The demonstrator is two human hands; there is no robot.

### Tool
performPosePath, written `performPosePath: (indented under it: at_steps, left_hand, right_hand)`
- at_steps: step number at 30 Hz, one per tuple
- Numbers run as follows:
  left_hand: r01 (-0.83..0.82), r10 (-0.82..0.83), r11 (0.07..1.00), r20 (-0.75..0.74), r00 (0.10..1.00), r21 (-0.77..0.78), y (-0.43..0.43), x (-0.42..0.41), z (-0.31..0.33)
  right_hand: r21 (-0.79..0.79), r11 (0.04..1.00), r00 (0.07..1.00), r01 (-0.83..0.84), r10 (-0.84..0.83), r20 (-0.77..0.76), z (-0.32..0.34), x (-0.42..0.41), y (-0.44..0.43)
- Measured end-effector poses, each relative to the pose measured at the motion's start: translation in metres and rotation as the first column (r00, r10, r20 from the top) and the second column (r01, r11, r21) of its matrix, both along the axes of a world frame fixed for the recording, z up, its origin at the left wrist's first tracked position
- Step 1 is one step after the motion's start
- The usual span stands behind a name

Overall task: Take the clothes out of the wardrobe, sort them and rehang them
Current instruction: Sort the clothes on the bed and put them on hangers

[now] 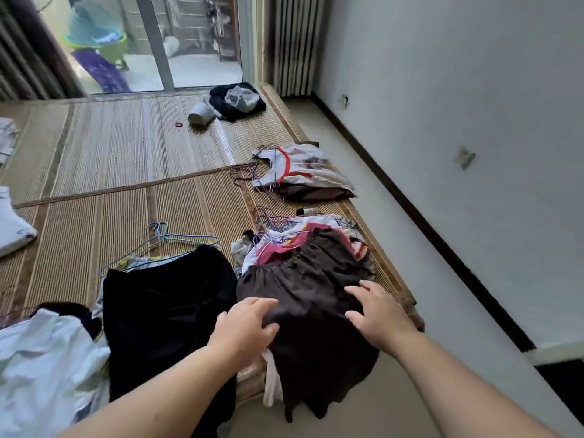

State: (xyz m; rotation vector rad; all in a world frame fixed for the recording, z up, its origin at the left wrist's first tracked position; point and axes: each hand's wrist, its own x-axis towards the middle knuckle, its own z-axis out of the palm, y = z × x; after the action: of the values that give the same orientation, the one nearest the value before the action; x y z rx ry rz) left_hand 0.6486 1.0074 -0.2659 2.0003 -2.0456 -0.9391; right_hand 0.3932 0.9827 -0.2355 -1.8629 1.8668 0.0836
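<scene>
A dark brown skirt (311, 298) lies on top of a pile of clothes on wire hangers at the near right corner of the bamboo mat (126, 191). My left hand (245, 327) rests flat on the skirt's left side, fingers spread. On its right side lies my right hand (377, 311), also flat with fingers apart. Neither hand grips the cloth. A black garment (167, 314) is spread out to the left of the pile, with blue wire hangers (172, 240) above it. Further away sits a second pile topped by a white garment with red trim (300, 172).
White clothes (41, 365) lie at the near left. A dark heap (237, 101) and a pale cup-shaped thing (200, 114) lie near the glass door at the far end. The mat's right edge drops to a grey floor strip (395, 222) beside the wall.
</scene>
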Motion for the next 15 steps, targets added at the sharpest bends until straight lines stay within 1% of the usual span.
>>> performPosePath:
  at_steps: [4,8,11,15]
  left_hand:
    - [-0.089,0.089,0.996,0.013,0.996,0.027,-0.033,-0.002,-0.025]
    - [-0.118,0.117,0.990,0.022,0.993,0.072,-0.070,0.001,-0.057]
    - [-0.138,0.135,0.987,0.036,0.990,0.085,-0.109,0.004,-0.088]
    - [-0.158,0.153,0.981,0.050,0.987,0.117,-0.171,0.008,-0.146]
  right_hand:
    - [0.024,0.998,0.998,-0.065,0.064,0.015,-0.018,-0.003,-0.054]
    - [0.049,0.996,0.997,-0.077,0.076,0.018,-0.052,-0.001,-0.104]
    - [0.057,0.996,0.997,-0.074,0.072,0.035,-0.087,0.001,-0.146]
    - [0.048,0.998,0.998,-0.032,0.030,0.047,-0.155,0.009,-0.210]
